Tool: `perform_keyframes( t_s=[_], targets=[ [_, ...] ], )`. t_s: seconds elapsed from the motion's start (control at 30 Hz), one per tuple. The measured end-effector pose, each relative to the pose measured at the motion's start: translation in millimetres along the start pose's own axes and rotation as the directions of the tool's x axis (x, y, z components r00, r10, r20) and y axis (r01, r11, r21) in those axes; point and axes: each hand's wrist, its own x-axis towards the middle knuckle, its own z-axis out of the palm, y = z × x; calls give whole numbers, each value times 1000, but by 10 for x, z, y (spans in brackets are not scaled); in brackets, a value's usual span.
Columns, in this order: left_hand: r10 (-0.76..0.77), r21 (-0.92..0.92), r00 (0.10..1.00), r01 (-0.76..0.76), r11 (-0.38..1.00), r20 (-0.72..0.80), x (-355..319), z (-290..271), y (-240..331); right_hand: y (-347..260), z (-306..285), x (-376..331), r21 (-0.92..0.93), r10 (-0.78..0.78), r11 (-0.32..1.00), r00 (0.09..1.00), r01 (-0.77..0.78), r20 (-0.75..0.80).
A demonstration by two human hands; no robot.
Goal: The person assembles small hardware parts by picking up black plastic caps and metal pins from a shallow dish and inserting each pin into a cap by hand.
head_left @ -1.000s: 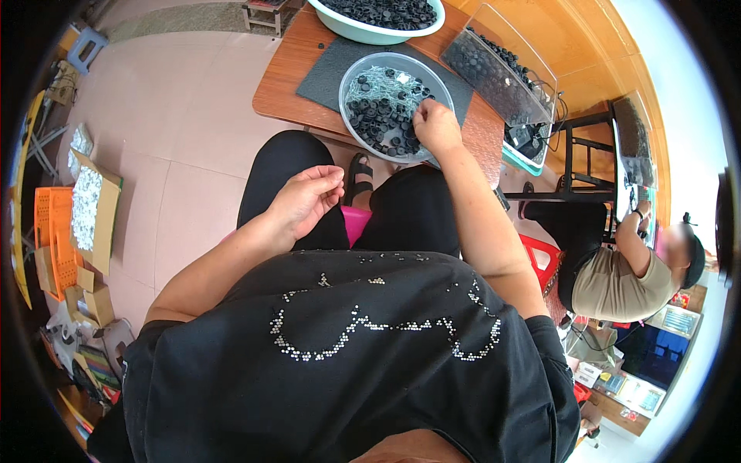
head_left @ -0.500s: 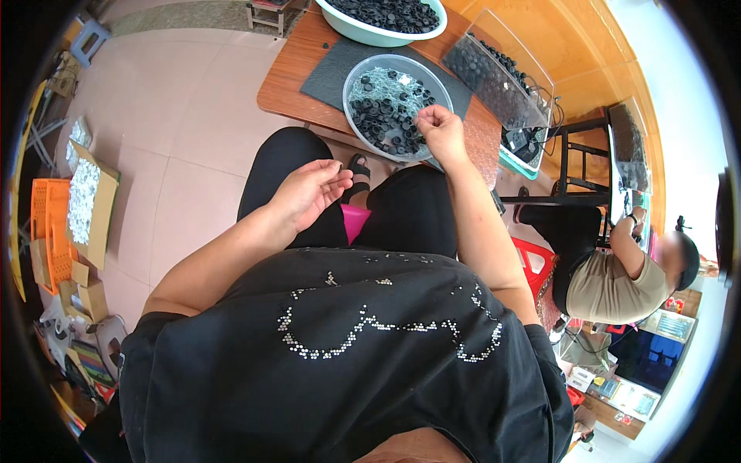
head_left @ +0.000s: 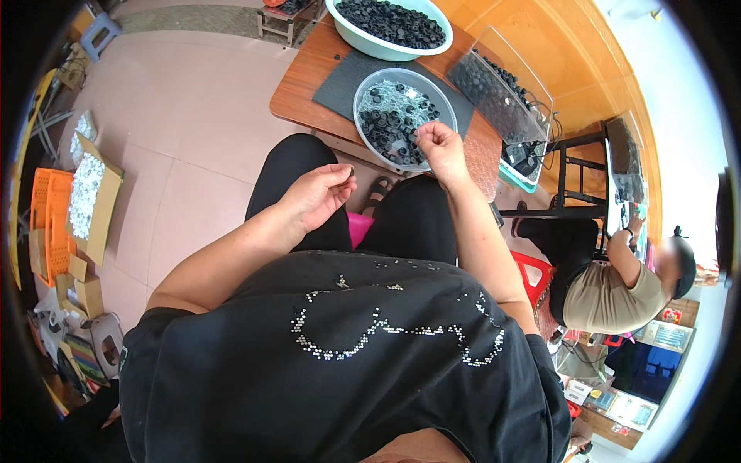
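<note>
Two bare hands work above a lap in black trousers: the left hand [head_left: 318,194] is curled over the left thigh with thumb and fingertips pinched on a tiny dark piece, too small to tell its kind, and the right hand [head_left: 441,147] is closed in a pinch at the near rim of a round clear plastic bowl [head_left: 369,99] holding small black ring-shaped parts [head_left: 392,127] and some pale ones. That bowl sits on a dark grey mat [head_left: 345,76] near the front edge of the brown wooden tabletop [head_left: 297,96], with a pale green basin of black rings [head_left: 386,48] behind it at the far edge and a clear rectangular bin of black parts [head_left: 502,92] toward the right edge. Compared with half a second before, the right hand has drawn back a little from the bowl's middle to its near rim, while the left hand stays over the thigh in the same pinch. Open room lies to the left of the table over the pale tiled floor [head_left: 185,131]; the right side is crowded by a black metal stand [head_left: 575,174] and a seated person in a tan shirt [head_left: 610,297].
</note>
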Motion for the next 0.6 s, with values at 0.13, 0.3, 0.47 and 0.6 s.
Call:
perform_keyframes(
  t_s=[0.13,0.3,0.47,0.6],
  targets=[
    [8,-87,993,2,996,120,-11,31,51,-289,206,-295,18,25,999,997,-26,70],
    [13,-111,978,10,994,209,-41,57,50,-577,458,-642,-224,-155,957,978,184,142],
    [18,-78,972,1,997,234,-81,117,53,-704,515,-766,-459,-368,768,894,447,256],
    [7,-25,970,-1,1000,242,-89,160,15,-714,547,-796,-511,-406,710,875,484,265]
  ],
)
